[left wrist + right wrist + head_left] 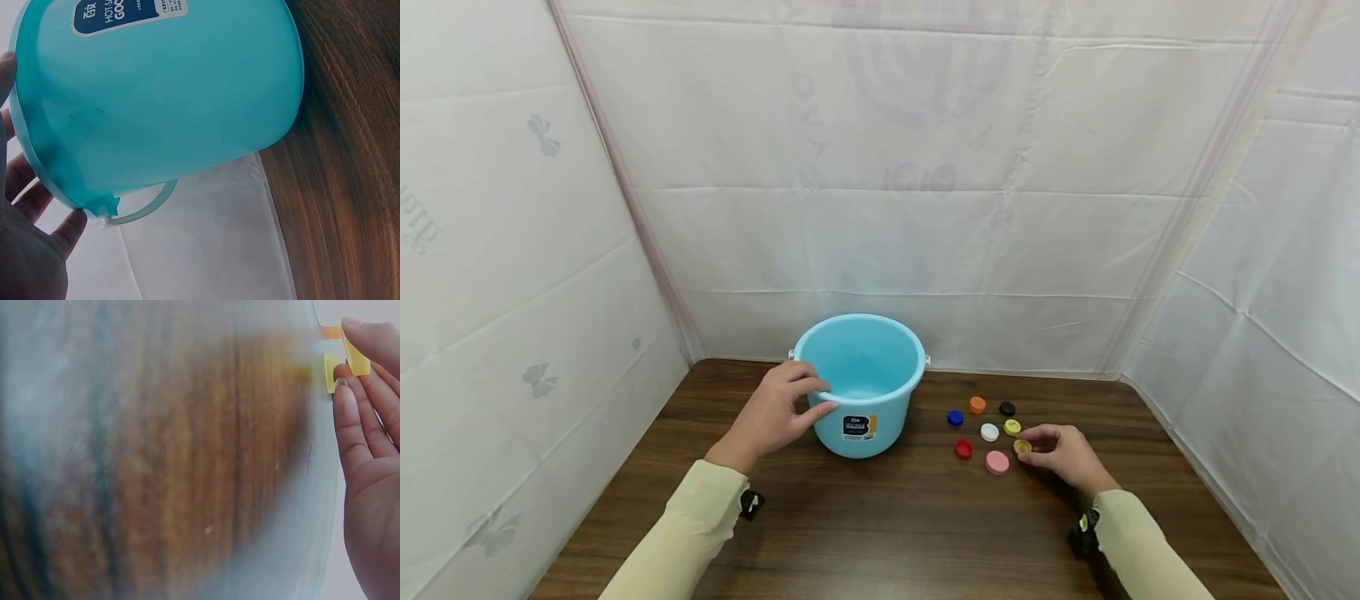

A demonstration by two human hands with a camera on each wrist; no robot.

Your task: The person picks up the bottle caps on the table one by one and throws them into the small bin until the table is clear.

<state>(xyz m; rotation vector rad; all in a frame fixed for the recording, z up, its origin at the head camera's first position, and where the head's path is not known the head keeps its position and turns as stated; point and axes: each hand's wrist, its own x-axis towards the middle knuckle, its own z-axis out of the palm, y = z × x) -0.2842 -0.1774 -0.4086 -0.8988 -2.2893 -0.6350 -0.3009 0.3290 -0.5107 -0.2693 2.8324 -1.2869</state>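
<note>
A light blue bucket (859,433) with a dark label stands on the wooden table. At its near left rim, my left hand (778,408) holds on, thumb outside and fingers over the edge; the left wrist view shows those fingers (69,231) along the rim near the handle joint. To the right, my right hand (1063,454) pinches a yellow bottle cap (1022,447) between thumb and fingertips. That cap (357,356) also shows between thumb and fingers in the right wrist view. Close beside it lie another yellow cap (1012,427), a white cap (989,432) and a pink cap (997,462).
Further bottle caps lie between bucket and right hand: red (963,449), blue (955,417), orange (977,405) and black (1007,408). White sheeting (880,250) walls the dark wooden table (880,525) at the back and both sides.
</note>
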